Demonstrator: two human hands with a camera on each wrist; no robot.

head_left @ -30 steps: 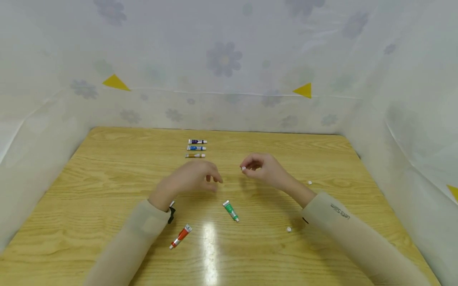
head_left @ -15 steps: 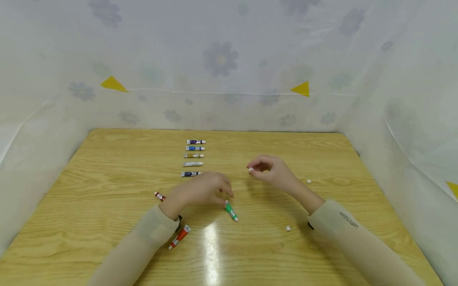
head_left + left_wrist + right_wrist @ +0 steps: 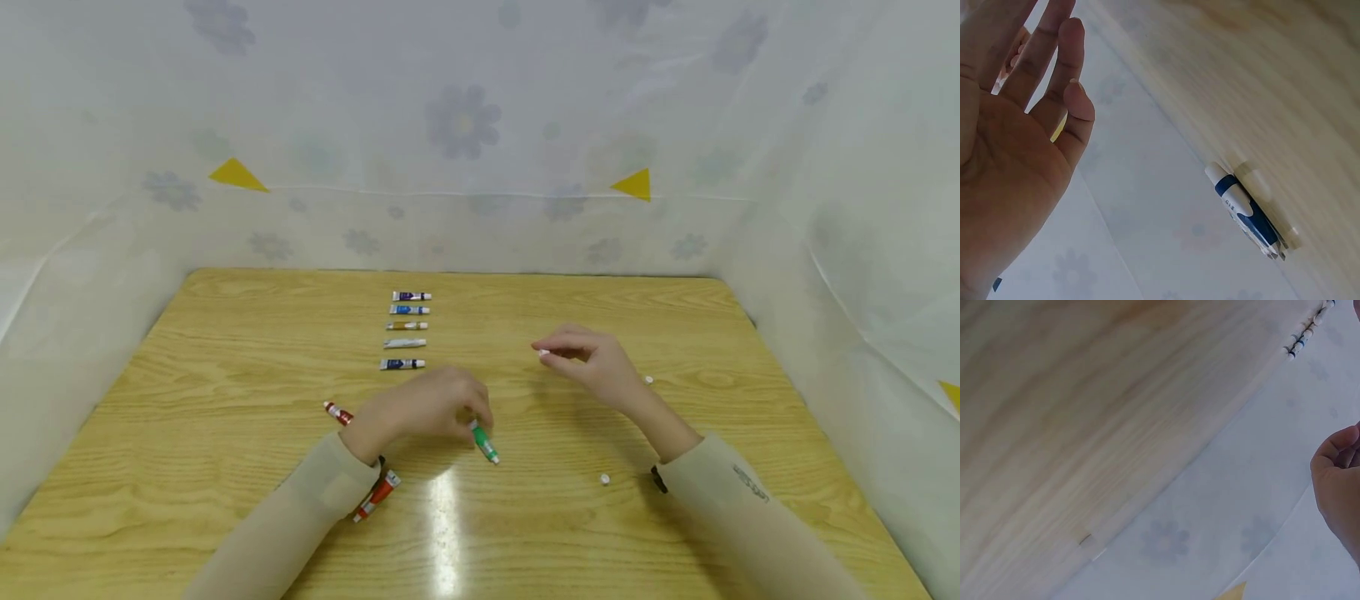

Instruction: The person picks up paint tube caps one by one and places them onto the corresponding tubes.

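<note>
Honestly, my left hand (image 3: 423, 408) hovers open-fingered over the green tube (image 3: 484, 442) on the table (image 3: 225, 350), a light, soft, probably dentable thing best pinched mid-body, while my right hand (image 3: 592, 362) pinches a white cap (image 3: 543, 353).

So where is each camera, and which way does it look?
Head: worn on the head, looks forward and down at the table, tubes in a row and green tube; both hands and sleeves show.
Left wrist: on the left wrist, looks past the left hand at a blue tube.
Right wrist: on the right wrist, looks across the table; right hand at the edge.
Head and right wrist share the tube row.
</note>
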